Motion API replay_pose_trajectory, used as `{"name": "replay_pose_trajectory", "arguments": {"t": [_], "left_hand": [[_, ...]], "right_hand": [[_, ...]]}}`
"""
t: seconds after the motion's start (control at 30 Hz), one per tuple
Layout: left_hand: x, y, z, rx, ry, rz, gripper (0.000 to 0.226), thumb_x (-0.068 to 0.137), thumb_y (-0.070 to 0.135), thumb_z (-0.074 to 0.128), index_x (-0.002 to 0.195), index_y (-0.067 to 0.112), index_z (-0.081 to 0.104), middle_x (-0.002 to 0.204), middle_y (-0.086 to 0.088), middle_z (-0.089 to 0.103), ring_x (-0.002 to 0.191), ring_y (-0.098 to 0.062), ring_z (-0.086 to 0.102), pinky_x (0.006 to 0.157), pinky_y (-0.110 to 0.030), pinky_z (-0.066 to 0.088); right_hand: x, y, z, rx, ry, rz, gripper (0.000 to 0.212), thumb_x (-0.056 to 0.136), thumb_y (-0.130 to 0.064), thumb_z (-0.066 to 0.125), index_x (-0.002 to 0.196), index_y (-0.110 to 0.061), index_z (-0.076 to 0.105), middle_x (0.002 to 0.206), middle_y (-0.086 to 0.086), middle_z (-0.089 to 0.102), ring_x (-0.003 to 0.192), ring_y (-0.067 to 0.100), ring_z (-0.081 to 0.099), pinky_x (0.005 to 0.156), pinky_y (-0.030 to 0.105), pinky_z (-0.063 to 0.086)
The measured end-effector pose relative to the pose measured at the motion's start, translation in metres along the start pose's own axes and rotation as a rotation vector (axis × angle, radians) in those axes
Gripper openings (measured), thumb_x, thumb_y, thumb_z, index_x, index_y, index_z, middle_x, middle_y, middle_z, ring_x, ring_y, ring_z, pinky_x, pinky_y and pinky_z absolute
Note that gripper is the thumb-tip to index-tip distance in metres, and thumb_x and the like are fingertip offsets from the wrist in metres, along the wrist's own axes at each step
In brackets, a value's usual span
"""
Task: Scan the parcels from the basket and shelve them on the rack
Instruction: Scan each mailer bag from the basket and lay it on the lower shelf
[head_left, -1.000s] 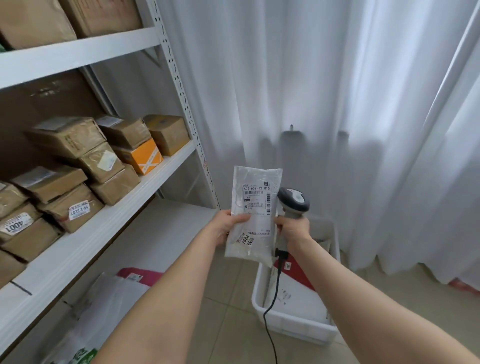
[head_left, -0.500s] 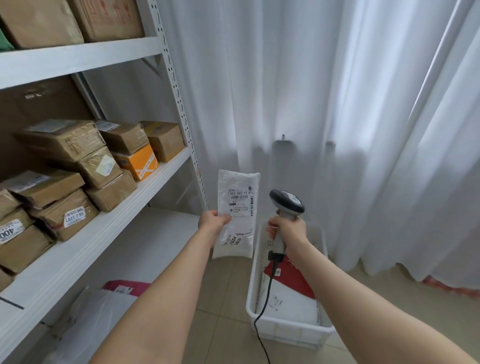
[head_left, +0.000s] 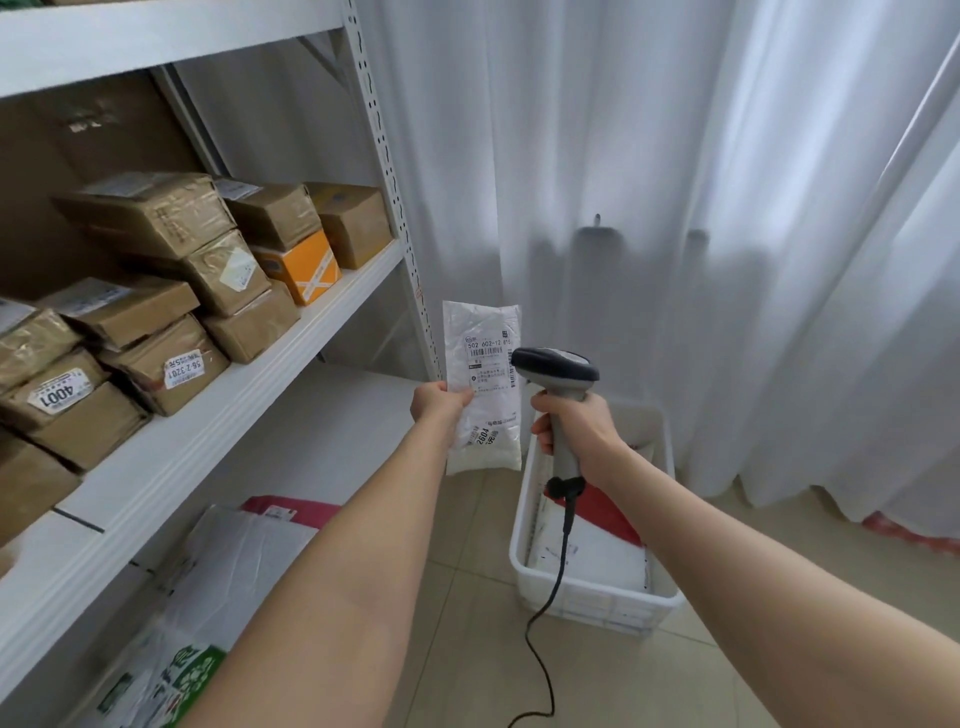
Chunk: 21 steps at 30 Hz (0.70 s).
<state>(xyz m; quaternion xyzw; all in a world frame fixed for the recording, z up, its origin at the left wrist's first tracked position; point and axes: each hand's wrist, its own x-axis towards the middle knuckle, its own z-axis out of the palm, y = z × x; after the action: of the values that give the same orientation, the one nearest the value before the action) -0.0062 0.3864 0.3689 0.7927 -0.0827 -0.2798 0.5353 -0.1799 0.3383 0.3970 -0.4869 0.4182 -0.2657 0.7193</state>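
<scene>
Head camera view, looking down along two bare forearms. One parcel (head_left: 483, 384) is held up in the air between the rack (head_left: 389, 171) and the basket (head_left: 597, 608), in front of the rack's perforated upright post.

The parcel is a long, narrow pouch of crinkled white plastic, kept upright. One shipping label is stuck on its upper half, printed with a barcode and the digits 502 602-12 815. A smaller sticker reading 2604 is set sideways lower down. The bottom end looks fuller than the top.

The pouch is pinched at its left edge by the left hand (head_left: 439, 408), with the thumb laid on the front and the other fingers hidden behind. One grey handheld scanner (head_left: 556, 364) is gripped by the right hand (head_left: 576, 431), all fingers curled round its handle. Its dark head is held just beside the label. One black cable (head_left: 558, 577) hangs from the handle down to the tiled floor.

One white plastic basket is seen on the floor to the right. At least two parcels are seen lying in it: a red one (head_left: 608, 512) and a white one (head_left: 592, 561).

Three rack shelves are visible. About a dozen taped brown cardboard boxes (head_left: 145, 213) and one orange box (head_left: 306, 267) are stacked on the middle shelf. Three soft bags (head_left: 234, 551) are seen on the lowest shelf. A white curtain (head_left: 675, 156) fills the background.
</scene>
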Motion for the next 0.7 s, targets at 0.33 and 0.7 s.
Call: {"name": "replay_pose_trajectory", "arguments": {"t": [0.33,0.7], "left_hand": [[-0.0051,-0.0029,-0.0014,0.027,0.025,-0.022,0.025,0.079,0.007,0.075,0.102,0.002,0.067,0.106,-0.013,0.07,0.093,-0.026,0.068,0.088,-0.038,0.055],[-0.0045,-0.0016,-0.0014,0.036,0.038,-0.054,0.03,0.08,0.005,0.073,0.109,0.003,0.066,0.11,-0.012,0.068,0.095,-0.027,0.067,0.089,-0.038,0.055]], "right_hand": [[-0.0047,-0.0005,0.0013,-0.044,-0.027,0.009,0.006,0.084,-0.002,0.063,0.089,0.0,0.06,0.051,0.011,0.061,0.039,0.018,0.049,0.04,0.024,0.042],[-0.0087,-0.0082,0.0011,-0.101,-0.043,0.0,0.008,0.086,-0.007,0.064,0.091,-0.003,0.06,0.055,0.011,0.062,0.04,0.017,0.05,0.042,0.023,0.045]]}}
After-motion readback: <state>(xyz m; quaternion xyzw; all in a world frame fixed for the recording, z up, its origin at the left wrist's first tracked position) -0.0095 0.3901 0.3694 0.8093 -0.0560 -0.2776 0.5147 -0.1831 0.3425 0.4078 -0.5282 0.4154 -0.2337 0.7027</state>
